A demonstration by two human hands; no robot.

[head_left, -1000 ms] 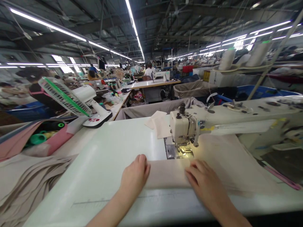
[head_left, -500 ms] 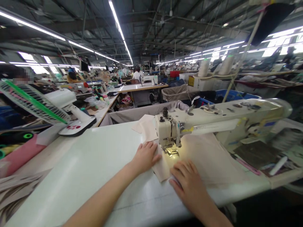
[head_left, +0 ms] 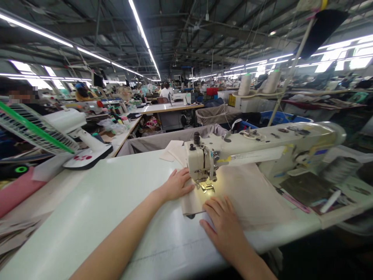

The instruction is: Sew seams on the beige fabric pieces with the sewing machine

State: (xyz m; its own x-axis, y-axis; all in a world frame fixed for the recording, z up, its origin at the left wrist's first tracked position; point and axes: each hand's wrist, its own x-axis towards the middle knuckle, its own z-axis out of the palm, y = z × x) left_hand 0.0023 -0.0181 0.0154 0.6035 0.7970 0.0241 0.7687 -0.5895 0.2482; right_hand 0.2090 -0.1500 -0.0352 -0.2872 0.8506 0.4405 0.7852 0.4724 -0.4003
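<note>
A lit presser foot [head_left: 208,188] of a white sewing machine [head_left: 241,146] rests over beige fabric [head_left: 247,194] on the pale tabletop. My left hand [head_left: 177,185] lies flat on the fabric's left side, close beside the needle area, its fingers stretched out. In front of the presser foot, my right hand [head_left: 223,219] presses its spread fingertips on the fabric's near part. The fabric's near left corner sticks out between the two hands, and a small dark spot shows under that edge. Light fabric pieces [head_left: 171,151] stick out behind the machine head.
A white fan [head_left: 87,134] with a green-rimmed guard stands at left. Behind the table hang grey cloth bins [head_left: 163,140]. Thread cones [head_left: 244,84] stand behind the machine. Pink-handled snips [head_left: 295,202] lie at right, and stacked cloth strips [head_left: 17,237] at lower left.
The fabric's near end has turned from a slant to lie squarer before the presser foot. My left hand has slid slightly forward along it. The whole view has shifted a little.
</note>
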